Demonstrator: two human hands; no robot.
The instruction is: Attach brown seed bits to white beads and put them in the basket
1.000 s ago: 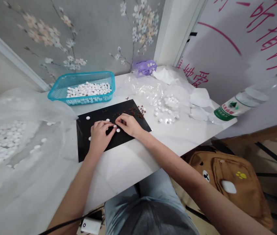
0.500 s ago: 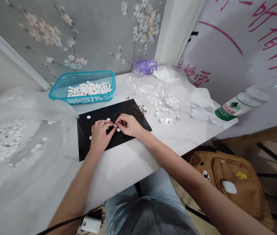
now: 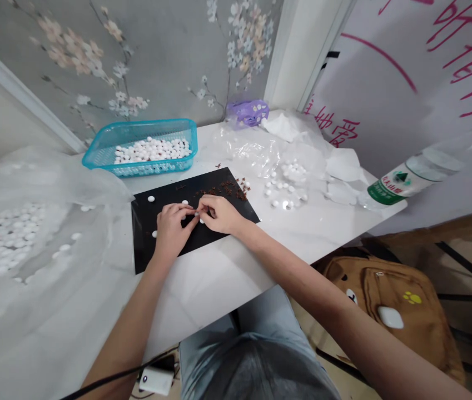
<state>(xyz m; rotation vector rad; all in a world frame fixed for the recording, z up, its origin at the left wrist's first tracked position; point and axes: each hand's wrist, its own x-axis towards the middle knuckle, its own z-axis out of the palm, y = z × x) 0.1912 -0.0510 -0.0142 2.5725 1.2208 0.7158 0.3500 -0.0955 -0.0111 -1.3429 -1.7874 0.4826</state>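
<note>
Over a black mat point(image 3: 148, 253), my two hands meet at the fingertips. My left hand point(image 3: 172, 226) pinches a small white round piece point(image 3: 197, 214) between thumb and fingers. Against that same piece, my right hand point(image 3: 219, 214) is closed in a pinch; whatever its fingertips hold is hidden. Another white piece point(image 3: 202, 220) lies just under the right fingers. More white pieces point(image 3: 151, 199) rest singly on the mat around the left hand. Small dark brown bits point(image 3: 229, 189) are scattered at the mat's far right, beyond my right hand.
A blue plastic basket point(image 3: 139, 125) with many white pieces stands behind the mat. Clear plastic bags with white pieces point(image 3: 6, 236) lie at left, and a plastic bag point(image 3: 252, 153) at right. A water bottle point(image 3: 402, 179) leans by the table's right end; a brown backpack point(image 3: 406, 311) is below.
My right fingers have shifted very slightly over the white piece, covering more of it. Otherwise the hands and the things on the mat stay where they were.
</note>
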